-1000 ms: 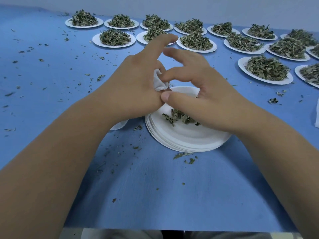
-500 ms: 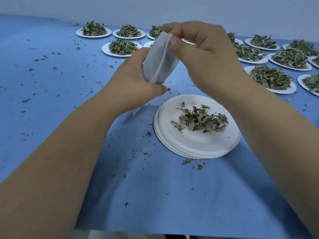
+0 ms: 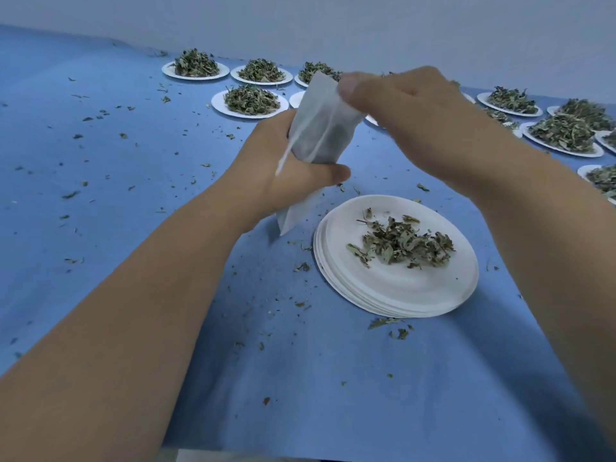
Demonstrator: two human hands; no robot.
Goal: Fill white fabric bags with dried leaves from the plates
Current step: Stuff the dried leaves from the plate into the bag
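The left hand (image 3: 293, 175) keeps a closed grip round the bag (image 3: 323, 125), the right hand (image 3: 410, 118) pinches its mouth; best held upright over the plate (image 3: 393, 291), so spills land there.

bag (image 3: 321, 125): gripped between left hand (image 3: 283, 176) and right hand (image 3: 411, 118), above the table (image 3: 100, 155), far-left of the plate stack (image 3: 396, 290)
loose leaves (image 3: 401, 245): on the stack's top plate
heaped plates (image 3: 250, 115): rows along the far side

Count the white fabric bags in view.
1: the white fabric bag is gripped by the left hand and pinched at its top by the right hand. More may be hidden.
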